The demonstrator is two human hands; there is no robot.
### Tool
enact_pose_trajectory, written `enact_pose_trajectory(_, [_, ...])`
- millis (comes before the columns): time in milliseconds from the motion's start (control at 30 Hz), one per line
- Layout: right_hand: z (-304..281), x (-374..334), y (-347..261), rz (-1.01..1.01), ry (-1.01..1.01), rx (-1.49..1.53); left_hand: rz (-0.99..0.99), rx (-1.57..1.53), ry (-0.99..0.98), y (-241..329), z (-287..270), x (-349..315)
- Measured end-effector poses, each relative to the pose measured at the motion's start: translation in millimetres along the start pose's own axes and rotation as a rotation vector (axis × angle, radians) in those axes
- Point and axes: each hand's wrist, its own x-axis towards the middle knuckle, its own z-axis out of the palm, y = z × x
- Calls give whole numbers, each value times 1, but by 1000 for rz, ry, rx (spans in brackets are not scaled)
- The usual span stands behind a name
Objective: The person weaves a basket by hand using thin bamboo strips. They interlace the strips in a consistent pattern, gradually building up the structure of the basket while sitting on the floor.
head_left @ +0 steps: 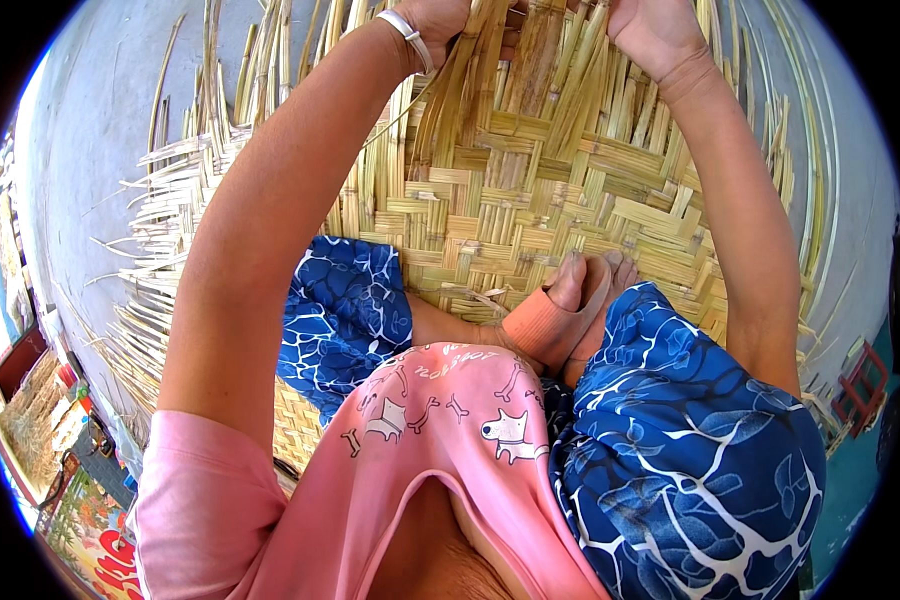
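A half-woven mat of flat, yellow-green bamboo strips (530, 210) spreads on the floor in front of me. Loose strip ends (530, 70) rise in a bunch at its far side. My left hand (440, 22), with a white band at the wrist, is closed on the left part of that bunch. On the other side my right hand (655, 35) grips strips at the bunch's right edge. The top of the picture cuts off both hands, so most fingers are hidden. The weave nearer to me is tight and lies flat.
My foot in an orange-brown sandal (560, 320) rests on the mat. Unwoven strip ends (170, 210) stick out over the grey floor (90, 160) at the left. A red frame-like object (863, 388) stands at the right; assorted items (80, 430) lie at the lower left.
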Motion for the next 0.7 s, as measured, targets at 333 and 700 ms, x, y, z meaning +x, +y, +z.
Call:
enact_pose_trajectory(333, [-11,-6,-12,161,-125,44,152,455,-244,13,15,-1])
enact_pose_trajectory(700, [-53,-102,48,-47,527,-186,63,1890,64,28,-41,-27])
